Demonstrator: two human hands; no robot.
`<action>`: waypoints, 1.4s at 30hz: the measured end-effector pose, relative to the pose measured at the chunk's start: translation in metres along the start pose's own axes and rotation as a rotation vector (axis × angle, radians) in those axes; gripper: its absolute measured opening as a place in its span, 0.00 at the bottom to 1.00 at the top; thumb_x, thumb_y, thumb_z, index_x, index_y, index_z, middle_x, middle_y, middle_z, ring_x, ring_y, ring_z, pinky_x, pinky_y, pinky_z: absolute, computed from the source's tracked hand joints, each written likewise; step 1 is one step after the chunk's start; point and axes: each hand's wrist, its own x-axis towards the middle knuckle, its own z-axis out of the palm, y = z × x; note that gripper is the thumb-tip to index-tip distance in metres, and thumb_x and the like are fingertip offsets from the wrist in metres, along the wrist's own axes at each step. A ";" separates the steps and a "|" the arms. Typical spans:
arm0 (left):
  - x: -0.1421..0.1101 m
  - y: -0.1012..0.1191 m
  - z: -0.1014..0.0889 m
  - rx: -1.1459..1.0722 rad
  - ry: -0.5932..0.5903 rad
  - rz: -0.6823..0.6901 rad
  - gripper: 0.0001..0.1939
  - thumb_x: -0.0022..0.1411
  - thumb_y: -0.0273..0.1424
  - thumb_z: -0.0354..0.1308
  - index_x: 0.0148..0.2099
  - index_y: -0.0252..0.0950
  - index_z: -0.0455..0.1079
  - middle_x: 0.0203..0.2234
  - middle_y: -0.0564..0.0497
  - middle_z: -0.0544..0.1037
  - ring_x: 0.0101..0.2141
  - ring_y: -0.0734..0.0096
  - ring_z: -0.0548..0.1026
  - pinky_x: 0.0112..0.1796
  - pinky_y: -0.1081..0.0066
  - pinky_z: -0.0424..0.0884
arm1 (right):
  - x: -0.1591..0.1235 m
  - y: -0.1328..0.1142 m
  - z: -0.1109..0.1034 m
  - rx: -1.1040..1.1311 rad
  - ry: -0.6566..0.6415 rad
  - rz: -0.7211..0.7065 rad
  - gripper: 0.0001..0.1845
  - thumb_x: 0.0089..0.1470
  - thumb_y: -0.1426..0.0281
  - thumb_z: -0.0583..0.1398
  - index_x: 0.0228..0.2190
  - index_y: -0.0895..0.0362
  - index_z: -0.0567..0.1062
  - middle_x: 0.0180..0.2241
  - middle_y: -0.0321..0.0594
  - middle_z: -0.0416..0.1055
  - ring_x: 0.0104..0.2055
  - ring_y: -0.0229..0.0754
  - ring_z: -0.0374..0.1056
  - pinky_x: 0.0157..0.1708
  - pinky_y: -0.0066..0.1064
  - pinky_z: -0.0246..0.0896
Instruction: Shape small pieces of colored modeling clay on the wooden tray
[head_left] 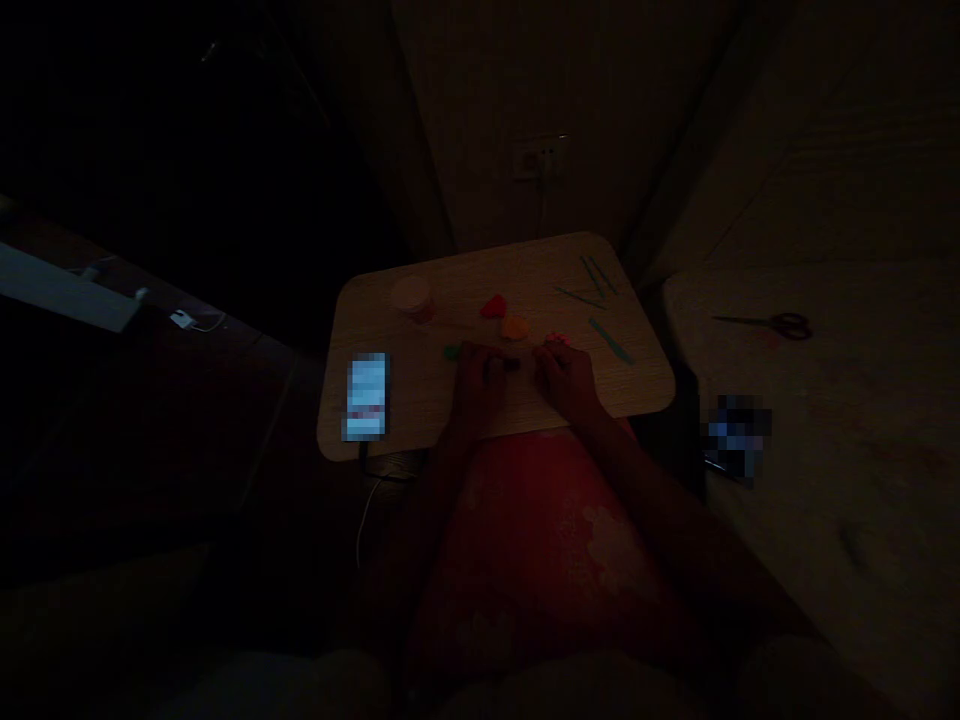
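Pinching a small dark object (510, 365) at the fingertips, the left hand (476, 390) rests on a wood-grain table (457, 305), close to the curled right hand (566, 382), whose grip is too dim to tell. Pink clay (555, 340) sits by the right fingers (547, 358), green clay (451, 352) by the left hand. Beyond lie orange clay (514, 327), red clay (493, 307), teal sculpting tools (611, 340), a lidded pot (412, 298), and a blurred phone (367, 396). Scissors (765, 325) lie on the pale surface alongside.
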 end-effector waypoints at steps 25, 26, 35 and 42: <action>0.000 0.004 -0.002 0.009 -0.004 -0.010 0.06 0.65 0.23 0.57 0.42 0.39 0.70 0.40 0.48 0.71 0.43 0.61 0.73 0.49 0.58 0.72 | -0.001 -0.007 0.001 0.048 0.052 0.042 0.13 0.53 0.60 0.66 0.24 0.54 0.76 0.23 0.35 0.72 0.26 0.39 0.65 0.31 0.33 0.61; 0.000 0.004 -0.002 0.009 -0.003 -0.010 0.06 0.66 0.23 0.56 0.42 0.39 0.70 0.40 0.48 0.71 0.44 0.61 0.73 0.50 0.58 0.72 | -0.001 -0.007 0.000 0.042 0.054 0.033 0.15 0.54 0.59 0.65 0.22 0.54 0.74 0.21 0.34 0.70 0.26 0.39 0.63 0.31 0.33 0.60; 0.000 0.003 -0.002 0.012 -0.006 -0.008 0.08 0.65 0.21 0.55 0.42 0.39 0.70 0.40 0.47 0.71 0.43 0.61 0.72 0.50 0.58 0.72 | -0.001 -0.004 -0.001 -0.006 0.102 0.017 0.24 0.68 0.54 0.50 0.24 0.52 0.67 0.22 0.35 0.64 0.26 0.40 0.62 0.31 0.34 0.59; 0.000 0.001 0.000 0.007 -0.006 -0.007 0.07 0.65 0.22 0.55 0.42 0.39 0.70 0.40 0.48 0.71 0.44 0.62 0.72 0.51 0.60 0.72 | -0.002 -0.002 -0.001 0.141 0.122 0.080 0.09 0.59 0.63 0.60 0.39 0.53 0.74 0.32 0.38 0.76 0.28 0.39 0.68 0.26 0.30 0.63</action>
